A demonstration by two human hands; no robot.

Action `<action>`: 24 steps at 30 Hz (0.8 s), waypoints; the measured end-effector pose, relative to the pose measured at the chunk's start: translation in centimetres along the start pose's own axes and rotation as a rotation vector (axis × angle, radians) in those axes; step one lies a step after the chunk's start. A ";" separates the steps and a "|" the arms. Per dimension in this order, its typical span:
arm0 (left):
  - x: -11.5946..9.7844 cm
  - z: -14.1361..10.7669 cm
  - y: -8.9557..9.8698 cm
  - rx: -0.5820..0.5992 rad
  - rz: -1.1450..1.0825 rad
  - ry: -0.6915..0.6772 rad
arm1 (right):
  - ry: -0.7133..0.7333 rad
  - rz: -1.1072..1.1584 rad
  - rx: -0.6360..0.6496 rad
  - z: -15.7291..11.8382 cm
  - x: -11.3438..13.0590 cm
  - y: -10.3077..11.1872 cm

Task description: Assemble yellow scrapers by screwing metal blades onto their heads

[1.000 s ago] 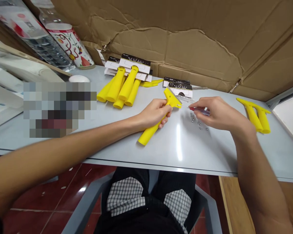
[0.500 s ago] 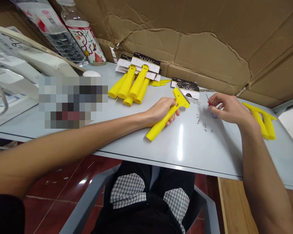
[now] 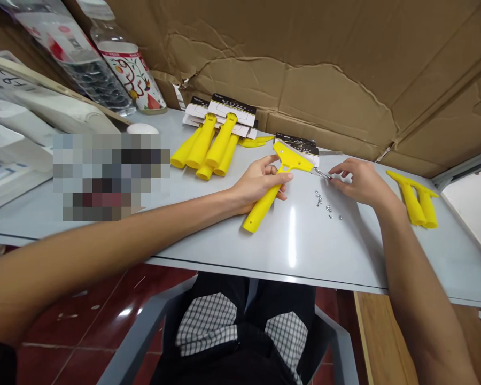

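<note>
Grey desk (image 3: 344,256) is carrying loose screws (image 3: 318,202); the left hand (image 3: 260,183) is grasping a yellow scraper (image 3: 260,207), while the open right hand (image 3: 361,183) is hovering close, risking scattering them with a careless sweep.

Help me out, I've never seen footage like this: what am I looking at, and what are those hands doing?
There's no machine here. A person wears a camera on their head, so you see what they see, looking forward and down at their own two hands. The left hand grips a yellow plastic scraper near its head. The right hand is beside the scraper's metal edge, though it's hard to tell whether it holds anything. Small metal screws lie on the pale grey table. Farther off are a bunch of yellow handles and another yellow piece.
</note>
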State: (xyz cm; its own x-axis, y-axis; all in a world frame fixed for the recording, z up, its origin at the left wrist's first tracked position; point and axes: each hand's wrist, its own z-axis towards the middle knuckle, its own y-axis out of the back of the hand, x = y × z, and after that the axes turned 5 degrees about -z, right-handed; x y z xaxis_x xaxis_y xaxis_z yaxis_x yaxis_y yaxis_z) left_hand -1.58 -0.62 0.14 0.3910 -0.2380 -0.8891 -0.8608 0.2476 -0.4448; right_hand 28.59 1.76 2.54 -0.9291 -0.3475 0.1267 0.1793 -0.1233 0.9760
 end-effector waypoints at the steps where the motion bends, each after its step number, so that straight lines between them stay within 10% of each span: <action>1: 0.1 0.0 0.0 -0.006 0.011 -0.017 | 0.033 0.021 -0.023 -0.1 0.6 0.1; 24: -0.2 -0.1 0.1 -0.004 0.298 -0.133 | 0.149 0.079 0.170 -0.5 3.3 -0.6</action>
State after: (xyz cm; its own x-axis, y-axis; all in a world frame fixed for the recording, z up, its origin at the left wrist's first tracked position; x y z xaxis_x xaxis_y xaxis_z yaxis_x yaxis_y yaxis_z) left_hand -1.72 -0.66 0.25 0.1606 -0.0306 -0.9865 -0.9450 0.2837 -0.1627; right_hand 25.56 0.25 2.30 -0.8543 -0.4843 0.1886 0.1805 0.0638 0.9815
